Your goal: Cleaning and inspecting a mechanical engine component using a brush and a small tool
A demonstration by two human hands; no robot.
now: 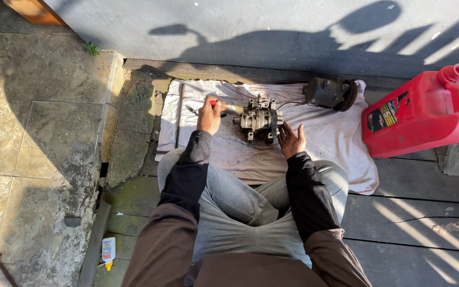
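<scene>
The left hand (209, 115) grips a small brush (228, 106), its bristles at the metal engine part (260, 119) on the stained white cloth (336, 138); the right hand (291, 140) rests open just beside the part; a red jug (423, 111) stands nearby.

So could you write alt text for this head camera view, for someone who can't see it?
Seated person's left hand holds a brush to a metal engine part on a stained white cloth; the open right hand rests beside it. A red jug lies at right.
</scene>
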